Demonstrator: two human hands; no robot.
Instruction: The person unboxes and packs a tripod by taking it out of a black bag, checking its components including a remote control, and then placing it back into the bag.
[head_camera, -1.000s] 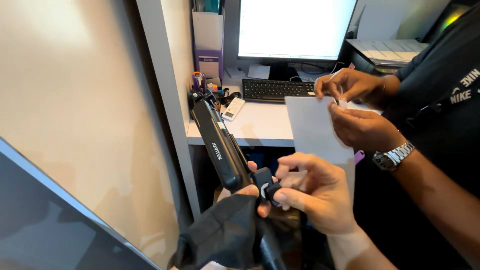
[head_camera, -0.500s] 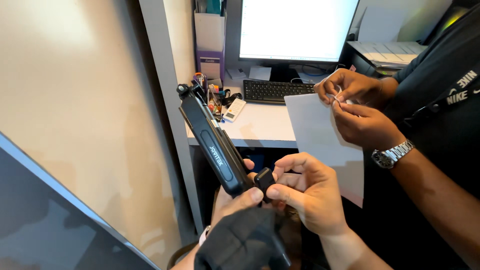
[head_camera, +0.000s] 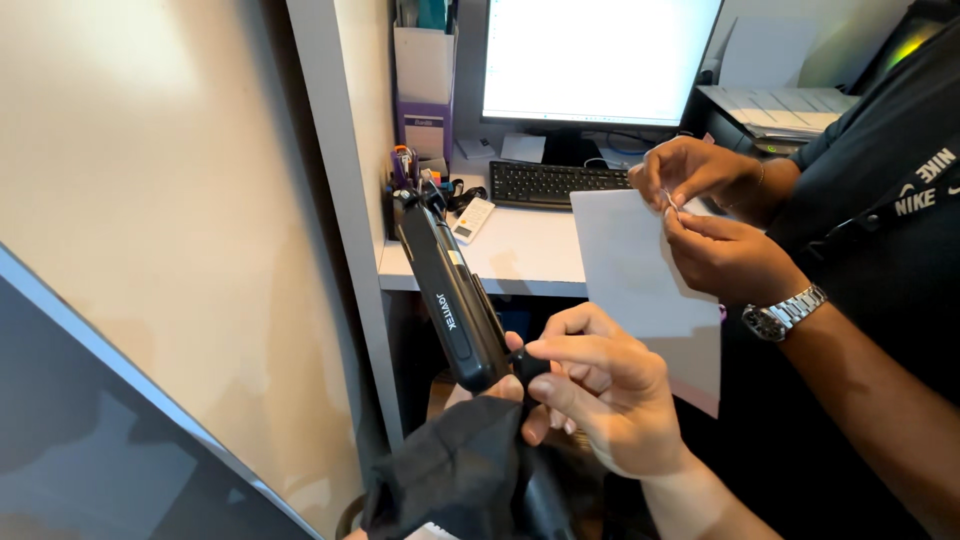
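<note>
Right hand (head_camera: 600, 395) pinches a small black knob (head_camera: 528, 366) on the smooth, long black plastic tripod handle (head_camera: 448, 295), while the left hand's (head_camera: 505, 390) grip is hidden behind soft black cloth (head_camera: 450, 480).

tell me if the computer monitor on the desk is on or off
On: the computer monitor shows a bright white lit screen above the black keyboard.

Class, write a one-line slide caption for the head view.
Both hands, right hand and left hand, grip a black folded tripod.
</note>
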